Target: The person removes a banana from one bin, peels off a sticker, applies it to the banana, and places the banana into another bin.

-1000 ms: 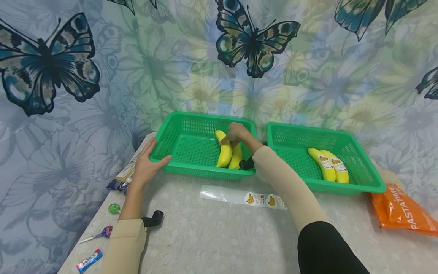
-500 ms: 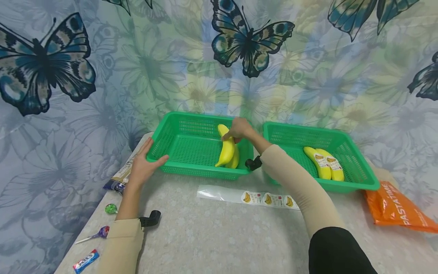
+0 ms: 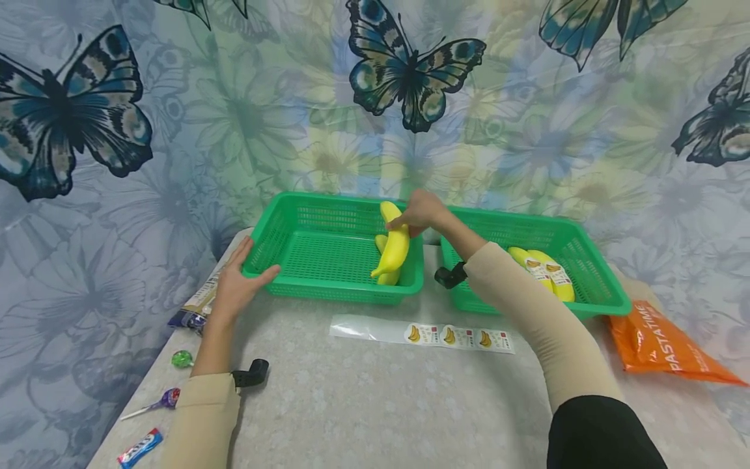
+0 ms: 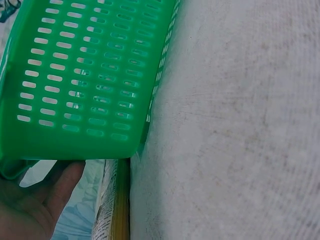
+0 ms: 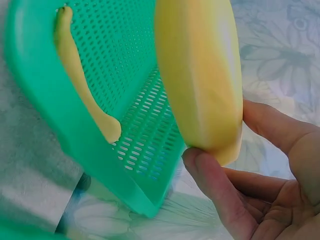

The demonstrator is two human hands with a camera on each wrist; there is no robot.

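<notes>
My right hand (image 3: 426, 212) pinches one end of a yellow banana (image 3: 395, 251), raised over the right side of the left green basket (image 3: 328, 293). In the right wrist view the banana (image 5: 200, 75) stands between thumb and fingertips. A second banana (image 5: 82, 82) lies in that basket, mostly hidden behind the held one in the head view. At the basket's left end, my left hand (image 3: 237, 283) rests with its fingers straight along the rim and the thumb stretched over the near corner. The left wrist view has this hand (image 4: 35, 205) against the rim's underside.
A second green basket (image 3: 592, 260) on the right holds two labelled bananas (image 3: 545, 273). In front lies a strip of banana stickers (image 3: 422, 333). An orange pasta bag (image 3: 668, 345) is at right; a packet (image 3: 202, 299), lollipops (image 3: 170, 398) and a small wrapped bar (image 3: 140, 448) line the left edge.
My right hand has lifted one banana from beside the other and carried it up and slightly right. The left hand keeps its place at the basket; the view has turned a little right.
</notes>
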